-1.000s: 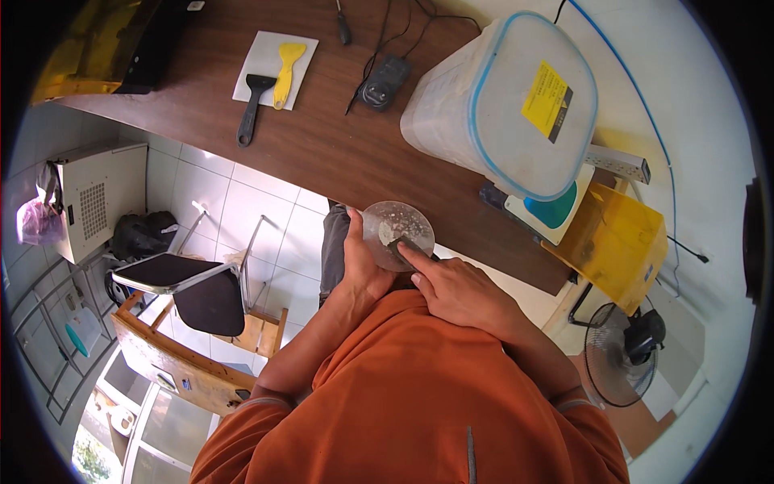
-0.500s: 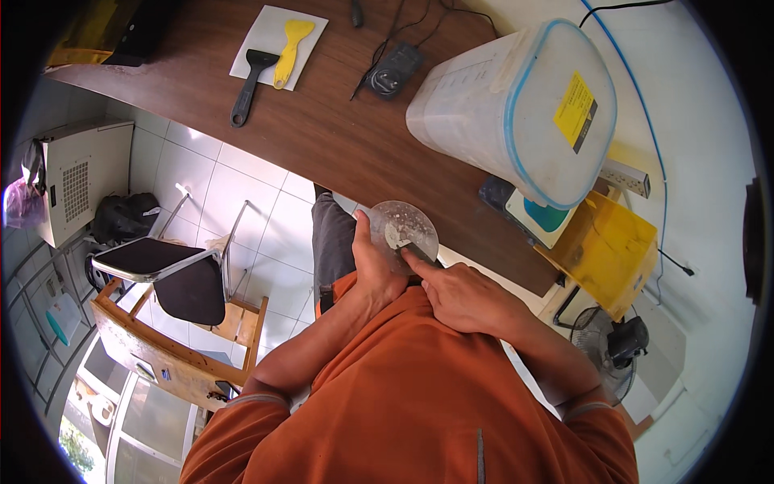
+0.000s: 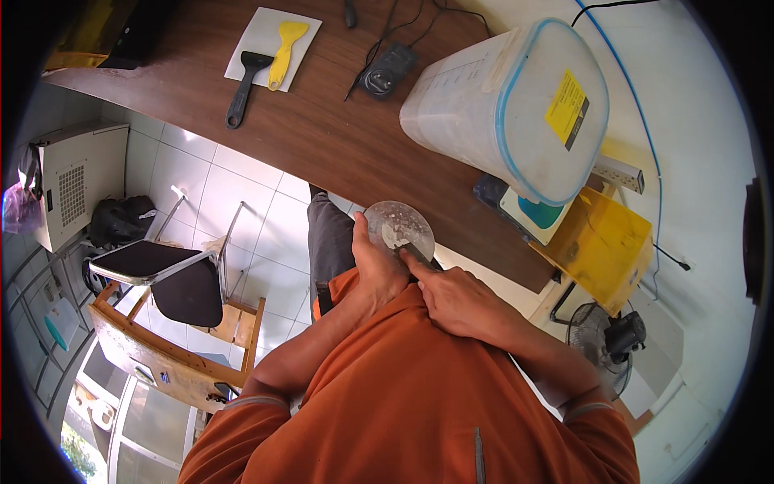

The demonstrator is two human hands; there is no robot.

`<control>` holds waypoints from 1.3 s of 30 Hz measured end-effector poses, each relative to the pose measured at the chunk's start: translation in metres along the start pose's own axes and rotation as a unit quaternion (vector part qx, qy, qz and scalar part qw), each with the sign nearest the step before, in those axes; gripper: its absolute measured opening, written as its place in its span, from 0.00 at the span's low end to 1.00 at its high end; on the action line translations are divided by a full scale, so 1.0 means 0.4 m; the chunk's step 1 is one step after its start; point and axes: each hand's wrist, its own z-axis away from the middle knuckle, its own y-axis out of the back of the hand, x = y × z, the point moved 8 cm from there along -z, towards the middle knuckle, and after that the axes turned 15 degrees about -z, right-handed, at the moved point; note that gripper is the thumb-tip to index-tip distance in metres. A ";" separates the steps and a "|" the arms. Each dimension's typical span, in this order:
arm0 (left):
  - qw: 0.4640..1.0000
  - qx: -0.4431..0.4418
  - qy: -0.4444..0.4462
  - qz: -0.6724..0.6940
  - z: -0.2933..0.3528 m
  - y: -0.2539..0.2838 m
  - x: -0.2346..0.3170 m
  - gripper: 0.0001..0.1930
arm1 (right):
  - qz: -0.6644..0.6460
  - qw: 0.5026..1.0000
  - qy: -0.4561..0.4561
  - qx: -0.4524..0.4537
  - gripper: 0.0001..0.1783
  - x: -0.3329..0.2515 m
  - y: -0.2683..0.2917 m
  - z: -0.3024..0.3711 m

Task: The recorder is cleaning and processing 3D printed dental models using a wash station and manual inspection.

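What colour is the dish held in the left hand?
The dish is clear, see-through; head view.

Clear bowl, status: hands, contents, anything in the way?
Left hand holds clear bowl. Right hand grips dark tool, tip in bowl. Pale material inside. Right hand partly hides tool.

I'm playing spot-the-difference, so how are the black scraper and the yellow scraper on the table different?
The black scraper is T-shaped, with a slim handle below a straight, wide head; the yellow scraper flares out at its wide end.
The black one's handle sticks out past the white sheet, while the yellow one lies almost wholly on it.
Both have their wide ends toward the picture's top, and nobody is holding either.
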 end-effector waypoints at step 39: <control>0.939 0.006 -0.236 -0.250 -0.077 0.095 0.289 0.15 | -0.024 0.958 0.134 0.253 0.30 -0.011 0.006 -0.216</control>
